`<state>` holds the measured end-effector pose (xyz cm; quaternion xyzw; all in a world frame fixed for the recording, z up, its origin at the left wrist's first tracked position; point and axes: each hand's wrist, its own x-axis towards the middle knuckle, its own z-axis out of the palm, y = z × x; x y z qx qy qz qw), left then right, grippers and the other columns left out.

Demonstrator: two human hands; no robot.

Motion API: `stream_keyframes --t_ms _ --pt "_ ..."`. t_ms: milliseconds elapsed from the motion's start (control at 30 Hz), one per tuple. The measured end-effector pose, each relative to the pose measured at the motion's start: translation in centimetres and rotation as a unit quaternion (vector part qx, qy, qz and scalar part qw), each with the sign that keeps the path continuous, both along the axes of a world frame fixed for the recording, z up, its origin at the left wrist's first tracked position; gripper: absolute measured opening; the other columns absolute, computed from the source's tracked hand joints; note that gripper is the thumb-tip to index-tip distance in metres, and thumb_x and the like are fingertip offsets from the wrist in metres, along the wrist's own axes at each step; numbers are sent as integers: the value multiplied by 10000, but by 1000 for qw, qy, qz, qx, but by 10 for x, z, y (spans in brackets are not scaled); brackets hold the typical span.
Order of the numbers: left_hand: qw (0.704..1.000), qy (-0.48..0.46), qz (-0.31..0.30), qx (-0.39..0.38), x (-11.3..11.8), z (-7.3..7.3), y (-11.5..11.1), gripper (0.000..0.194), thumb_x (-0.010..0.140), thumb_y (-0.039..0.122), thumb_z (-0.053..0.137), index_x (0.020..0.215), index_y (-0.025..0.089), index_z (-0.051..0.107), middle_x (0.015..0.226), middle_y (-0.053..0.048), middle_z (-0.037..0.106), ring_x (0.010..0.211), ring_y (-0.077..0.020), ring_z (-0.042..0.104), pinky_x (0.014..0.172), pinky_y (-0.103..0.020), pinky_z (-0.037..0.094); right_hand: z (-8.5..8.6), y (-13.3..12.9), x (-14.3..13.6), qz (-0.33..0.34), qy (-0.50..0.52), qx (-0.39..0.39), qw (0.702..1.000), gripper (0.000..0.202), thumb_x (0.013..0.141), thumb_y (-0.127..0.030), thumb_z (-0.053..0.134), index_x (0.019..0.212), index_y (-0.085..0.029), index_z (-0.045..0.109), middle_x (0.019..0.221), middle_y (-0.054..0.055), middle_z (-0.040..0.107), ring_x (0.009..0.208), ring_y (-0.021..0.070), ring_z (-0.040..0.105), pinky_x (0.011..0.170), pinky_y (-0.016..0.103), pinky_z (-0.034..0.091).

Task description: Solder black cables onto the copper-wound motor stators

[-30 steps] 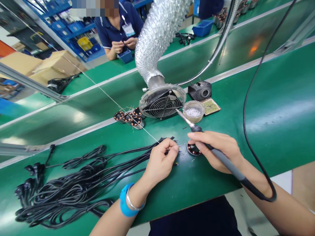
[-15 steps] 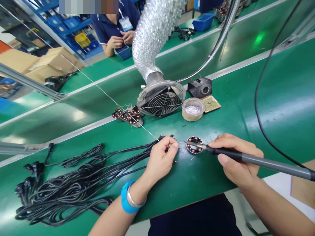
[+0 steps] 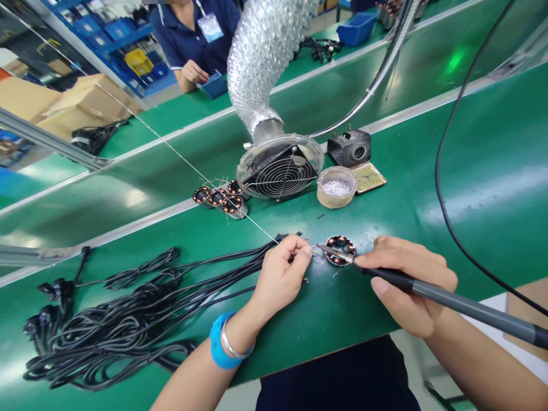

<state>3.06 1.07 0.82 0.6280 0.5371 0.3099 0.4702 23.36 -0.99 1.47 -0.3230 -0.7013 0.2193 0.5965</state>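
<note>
A thin solder wire (image 3: 188, 166) slants down from the upper left into my left hand (image 3: 283, 274), whose thumb and forefinger pinch it. My right hand (image 3: 411, 282) grips a soldering iron (image 3: 454, 302); its tip meets the wire end just right of my left fingertips. Beneath and behind the tip lies a round copper-wound coil ring (image 3: 339, 250) on the green table (image 3: 334, 319). Black cables (image 3: 214, 282) run under my left hand, their stripped, coloured ends showing beside its fingers.
A fume extractor (image 3: 280, 171) stands behind my hands, with a solder bowl (image 3: 336, 187), a sponge tray (image 3: 368, 177) and an iron holder (image 3: 350, 147) at its right. More coils (image 3: 233, 205) sit left of it. Across the table a person (image 3: 194, 45) has a hand by a blue bin (image 3: 214, 85).
My right hand and the iron have shifted slightly left, and the iron's handle has dropped at the right. The view has moved a little. One of the other person's hands no longer shows.
</note>
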Motion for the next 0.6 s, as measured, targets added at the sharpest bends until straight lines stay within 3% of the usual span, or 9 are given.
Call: stream_keyframes --t_ms 267,600 --pt "1000 -4 0 -2 1 -1 1 199 924 283 501 751 187 525 649 54 474 604 -99 416 596 -214 341 -5 0 -2 -1 -1 62 998 269 736 -96 534 941 -113 707 604 24 546 491 140 489 478 302 368" --pt "1000 -6 2 -2 1 0 1 193 925 276 504 753 190 521 643 63 455 604 -98 409 605 -217 338 -4 1 3 -1 -2 53 999 286 740 -94 538 971 -133 704 625 23 566 501 141 511 468 305 377"
